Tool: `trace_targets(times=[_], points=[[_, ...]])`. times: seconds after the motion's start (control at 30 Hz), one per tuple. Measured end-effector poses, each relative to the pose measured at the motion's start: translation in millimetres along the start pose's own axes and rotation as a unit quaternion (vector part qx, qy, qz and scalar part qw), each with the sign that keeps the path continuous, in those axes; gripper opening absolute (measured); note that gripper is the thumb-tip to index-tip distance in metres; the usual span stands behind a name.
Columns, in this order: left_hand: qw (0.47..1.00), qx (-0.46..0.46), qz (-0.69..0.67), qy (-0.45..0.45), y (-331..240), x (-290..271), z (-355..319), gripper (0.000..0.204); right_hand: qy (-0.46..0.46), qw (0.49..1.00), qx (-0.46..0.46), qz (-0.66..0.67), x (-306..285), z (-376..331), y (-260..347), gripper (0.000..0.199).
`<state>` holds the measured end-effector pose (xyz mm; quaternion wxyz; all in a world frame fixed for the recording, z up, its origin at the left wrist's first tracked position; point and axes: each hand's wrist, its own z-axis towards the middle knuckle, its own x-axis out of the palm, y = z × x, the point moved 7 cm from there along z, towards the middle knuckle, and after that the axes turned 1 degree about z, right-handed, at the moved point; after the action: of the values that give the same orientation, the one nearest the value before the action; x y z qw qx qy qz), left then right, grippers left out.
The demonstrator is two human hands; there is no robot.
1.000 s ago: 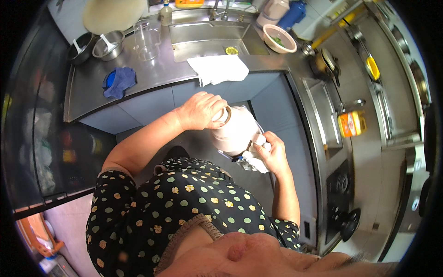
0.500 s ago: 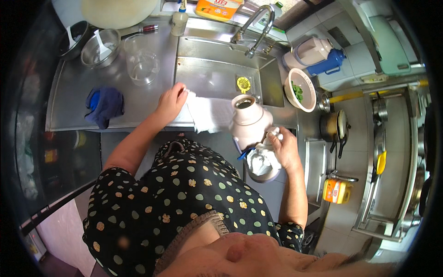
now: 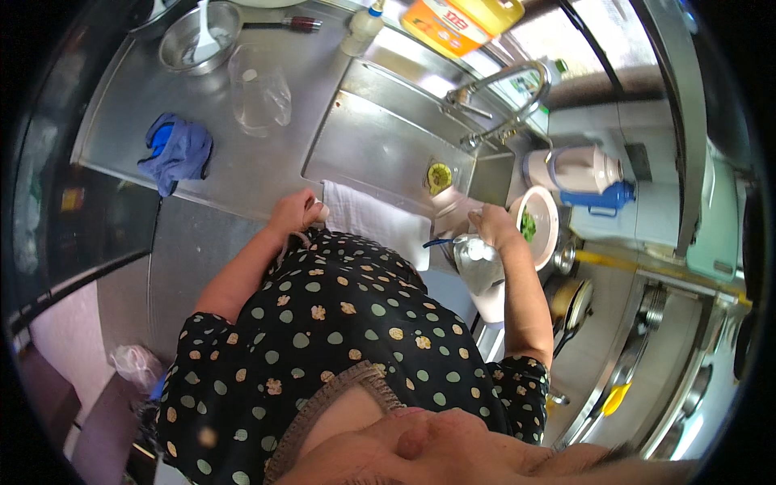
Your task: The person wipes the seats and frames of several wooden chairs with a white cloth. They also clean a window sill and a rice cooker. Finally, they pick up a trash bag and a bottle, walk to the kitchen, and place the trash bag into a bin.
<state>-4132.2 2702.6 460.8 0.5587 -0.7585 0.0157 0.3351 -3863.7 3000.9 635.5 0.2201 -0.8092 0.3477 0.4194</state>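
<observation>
My right hand [image 3: 493,223] is closed on the handle side of a pale pink thermos flask [image 3: 490,305], which is tilted with its mouth end toward the sink [image 3: 380,149]. The mouth is hard to make out. A glossy whitish patch [image 3: 477,257] and a blue strip [image 3: 438,242] show on its side. My left hand [image 3: 296,212] is closed at the counter's front edge, with a small pale thing at its fingertips that I cannot make out. Right beside it, a white cloth [image 3: 376,217] lies over the sink's front rim.
A yellow-green strainer [image 3: 439,178] sits in the sink under a curved faucet [image 3: 505,77]. To the right stand a bowl of greens [image 3: 540,230] and another pink thermos [image 3: 578,168]. On the left counter are a blue cloth [image 3: 179,145], a clear plastic container [image 3: 259,93] and a metal bowl [image 3: 190,44].
The thermos has gone from nearly upright to tilted toward the sink, moving rightward with my right hand. The white cloth lies flatter on the rim. The whole view has turned and shifted.
</observation>
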Motion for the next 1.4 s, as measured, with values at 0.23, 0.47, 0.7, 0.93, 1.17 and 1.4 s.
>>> trace_targets(times=[0.23,0.47,0.7,0.93,1.17,1.4], points=[[0.993,-0.048,-0.015,-0.103,13.9,-15.1,-27.8,0.034,0.1,0.993,-0.016,-0.052,4.7,57.1,2.8,0.048],[0.993,-0.071,0.025,-0.093,9.3,-12.1,-22.5,0.035,0.142,0.985,-0.04,-0.091,-7.1,69.9,26.2,0.047],[0.993,-0.051,0.04,-0.101,7.0,-14.2,-18.5,0.035,0.188,0.971,-0.06,-0.136,-8.4,72.4,29.9,0.046],[0.994,-0.051,0.044,-0.091,8.5,-14.1,-18.2,0.034,0.229,0.956,-0.052,-0.173,-6.7,72.1,34.2,0.043],[0.995,-0.027,0.05,-0.083,10.9,-12.3,-14.0,0.035,0.22,0.964,-0.047,-0.139,-9.3,66.2,24.9,0.044],[0.988,-0.029,-0.137,-0.067,-3.5,-28.1,-5.3,0.039,0.109,0.988,0.028,0.103,-60.1,-15.7,15.3,0.036]])
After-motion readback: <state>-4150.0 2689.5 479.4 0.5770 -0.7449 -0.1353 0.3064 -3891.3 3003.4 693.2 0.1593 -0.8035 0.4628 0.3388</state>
